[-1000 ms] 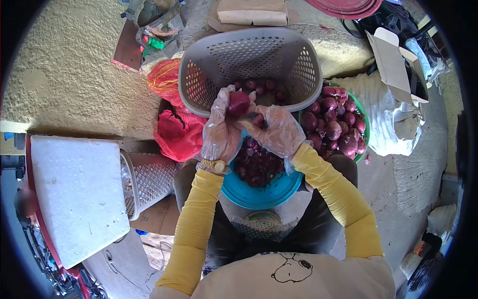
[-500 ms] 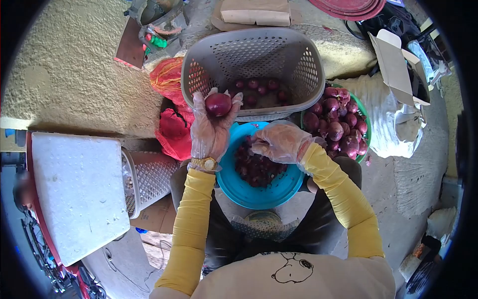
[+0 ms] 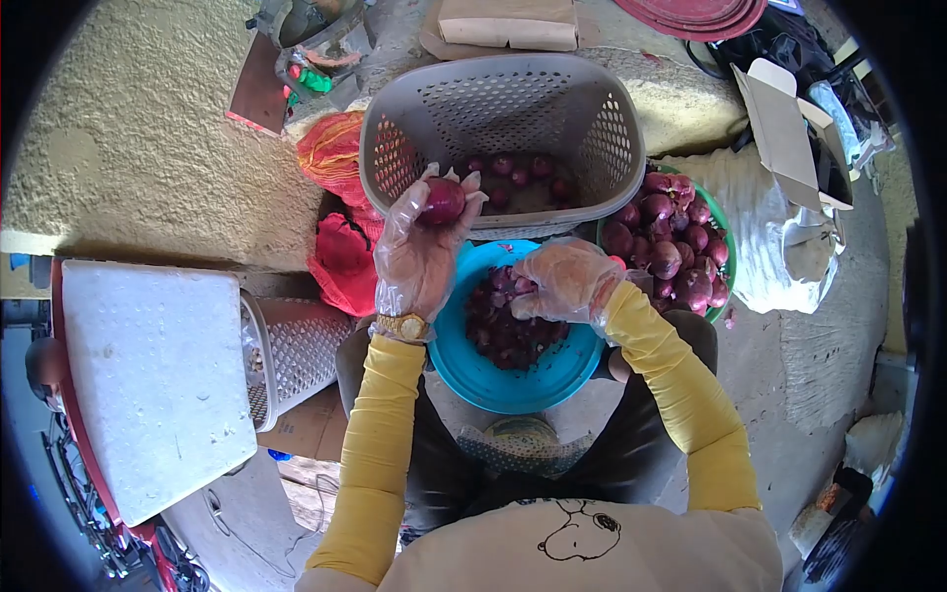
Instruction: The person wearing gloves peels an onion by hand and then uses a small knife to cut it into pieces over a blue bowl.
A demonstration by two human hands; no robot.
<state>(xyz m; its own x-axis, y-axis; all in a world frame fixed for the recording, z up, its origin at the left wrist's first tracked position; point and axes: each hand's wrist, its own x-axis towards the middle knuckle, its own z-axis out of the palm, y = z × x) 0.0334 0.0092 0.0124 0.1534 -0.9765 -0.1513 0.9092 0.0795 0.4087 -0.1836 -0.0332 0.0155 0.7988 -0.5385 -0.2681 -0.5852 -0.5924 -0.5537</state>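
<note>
Red onion (image 3: pixel 443 201) in hand, upper centre of frame.
Left hand (image 3: pixel 420 243) grips it, fingers curled around; steady cupping advised. Right hand (image 3: pixel 567 278) above blue basin (image 3: pixel 513 395), fingers bent; cannot tell whether gripping.

A hand could pass over the near rim of the blue basin (image 3: pixel 505 397); the grey basket (image 3: pixel 552 218) blocks its far side, seemingly with little gap.

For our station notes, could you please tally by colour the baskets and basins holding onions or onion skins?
Grey basket: 1
Blue basin: 1
Green basin: 1
Total: 3
</note>
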